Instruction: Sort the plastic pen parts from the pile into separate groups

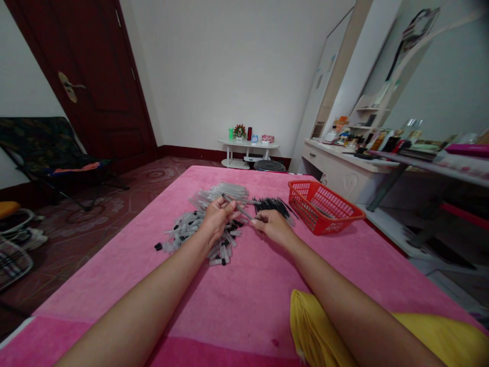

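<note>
A slender grey pen slants between my two hands above the pink cloth. Its upper left end, which looks dark, is pinched by my left hand. My right hand grips the lower right end with closed fingers. Beneath and beside my left hand lies a heap of clear pen caps with black parts. Behind it sits a pile of clear pen barrels. Just beyond my right hand is a bunch of thin black pen refills.
A red plastic basket stands to the right with a few slim items inside. Yellow fabric lies near my right forearm. The pink cloth covers the table; a dressing table stands at the right, a folding chair at the left.
</note>
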Available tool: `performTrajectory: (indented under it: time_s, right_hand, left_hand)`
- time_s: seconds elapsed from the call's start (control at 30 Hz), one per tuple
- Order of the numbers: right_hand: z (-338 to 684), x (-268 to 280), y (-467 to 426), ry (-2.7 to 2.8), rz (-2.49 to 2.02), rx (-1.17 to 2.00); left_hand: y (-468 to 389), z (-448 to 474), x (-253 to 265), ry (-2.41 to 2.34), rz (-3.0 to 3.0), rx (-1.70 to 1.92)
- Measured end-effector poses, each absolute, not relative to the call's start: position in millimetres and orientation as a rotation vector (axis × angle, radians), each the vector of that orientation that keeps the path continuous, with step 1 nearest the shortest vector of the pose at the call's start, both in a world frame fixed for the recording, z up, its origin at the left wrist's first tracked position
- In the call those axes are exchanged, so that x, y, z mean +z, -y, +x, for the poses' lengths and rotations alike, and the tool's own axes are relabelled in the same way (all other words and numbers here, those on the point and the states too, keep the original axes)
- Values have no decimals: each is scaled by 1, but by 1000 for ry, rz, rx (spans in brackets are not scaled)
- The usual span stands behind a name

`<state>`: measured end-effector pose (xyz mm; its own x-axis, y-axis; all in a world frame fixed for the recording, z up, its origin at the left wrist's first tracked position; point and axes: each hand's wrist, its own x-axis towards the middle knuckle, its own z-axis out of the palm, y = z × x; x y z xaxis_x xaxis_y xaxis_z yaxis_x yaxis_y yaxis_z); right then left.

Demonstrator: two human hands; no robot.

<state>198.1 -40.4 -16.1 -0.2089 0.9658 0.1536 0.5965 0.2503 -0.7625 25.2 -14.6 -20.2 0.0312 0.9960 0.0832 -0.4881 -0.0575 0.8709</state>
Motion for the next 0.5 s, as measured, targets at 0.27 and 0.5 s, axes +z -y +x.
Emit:
performTrajectory:
  time_s: [0.27, 0.5]
  right_hand:
    - [219, 27, 42, 1947, -1486, 187]
    - [305, 58, 29, 1482, -1935, -314]
  left_hand:
    - [5, 18, -14, -903, 1511, 1406]
    - [-21, -42, -28, -1685, 2279, 1217]
